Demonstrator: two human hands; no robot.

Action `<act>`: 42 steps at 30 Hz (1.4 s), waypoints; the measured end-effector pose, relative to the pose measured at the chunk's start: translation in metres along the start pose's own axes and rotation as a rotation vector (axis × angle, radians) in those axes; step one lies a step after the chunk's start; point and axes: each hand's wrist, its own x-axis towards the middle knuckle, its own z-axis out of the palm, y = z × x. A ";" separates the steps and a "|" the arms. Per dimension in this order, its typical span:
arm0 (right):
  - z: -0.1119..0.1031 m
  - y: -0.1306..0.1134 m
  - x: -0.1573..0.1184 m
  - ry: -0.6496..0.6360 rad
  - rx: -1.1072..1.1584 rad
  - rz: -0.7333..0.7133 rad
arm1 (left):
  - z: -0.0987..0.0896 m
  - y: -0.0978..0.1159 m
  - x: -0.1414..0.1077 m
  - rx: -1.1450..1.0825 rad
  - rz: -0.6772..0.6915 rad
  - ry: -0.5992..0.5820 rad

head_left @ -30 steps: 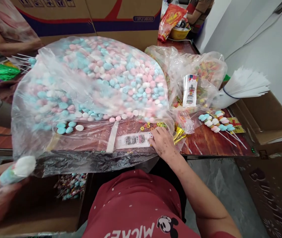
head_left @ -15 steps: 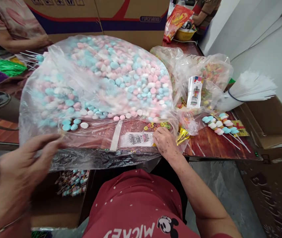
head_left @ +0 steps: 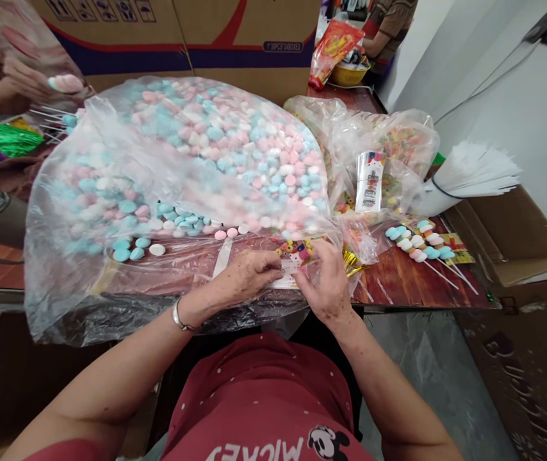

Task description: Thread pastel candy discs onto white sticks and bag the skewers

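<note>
My left hand is closed, thumb and fingers pinching the edge of a small printed plastic bag. On the bag's other side, my right hand curls its thumb and fingers around it. Other printed bags lie flat under my hands, mostly hidden. Just behind my fingers are small ring-shaped candies, partly covered. A large clear plastic sack full of pink, blue and white marshmallows fills the table beyond. Several loose marshmallows sit at its open front.
Finished marshmallow skewers lie at right, near a holder of white sticks. Gold ties and a stack of printed bags are nearer. A co-worker's hand holds a marshmallow skewer at upper left. Cardboard boxes flank the table.
My left hand has swung in from the left to meet the right one. A printed bag now stands raised between them. The co-worker's hand has lifted a marshmallow skewer.
</note>
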 end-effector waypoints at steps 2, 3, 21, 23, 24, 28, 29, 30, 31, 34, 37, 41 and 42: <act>-0.006 -0.001 0.001 -0.053 0.118 0.143 | -0.006 0.002 -0.003 -0.076 -0.018 -0.077; -0.008 -0.001 0.002 -0.124 0.182 0.206 | -0.008 0.003 -0.004 -0.092 -0.025 -0.100; -0.014 -0.002 0.006 -0.247 0.178 -0.030 | 0.003 0.010 -0.013 -0.260 -0.087 -0.064; -0.013 0.000 0.005 -0.224 0.135 -0.037 | 0.007 0.010 -0.015 -0.371 -0.165 -0.015; -0.012 0.000 0.005 -0.215 0.119 -0.040 | 0.008 0.009 -0.016 -0.432 -0.204 -0.008; -0.013 -0.007 0.002 -0.200 0.103 -0.059 | 0.011 0.009 -0.020 -0.527 -0.239 -0.040; -0.015 -0.009 0.002 -0.196 0.119 -0.072 | 0.012 0.009 -0.021 -0.512 -0.222 -0.032; -0.018 -0.011 0.001 -0.190 0.142 -0.076 | 0.013 0.009 -0.022 -0.496 -0.208 -0.018; -0.022 -0.010 0.001 -0.179 0.164 -0.062 | 0.014 0.008 -0.022 -0.486 -0.196 0.001; -0.045 0.008 -0.003 -0.047 0.121 0.100 | 0.017 0.007 -0.024 -0.486 -0.180 0.060; -0.083 0.055 -0.012 0.228 -0.251 0.228 | 0.018 0.007 -0.027 -0.484 -0.169 0.097; -0.134 0.125 -0.033 0.301 -0.583 0.188 | 0.016 0.010 -0.028 -0.504 -0.129 0.122; -0.143 0.137 -0.039 0.305 -0.613 0.177 | 0.016 0.011 -0.028 -0.517 -0.127 0.123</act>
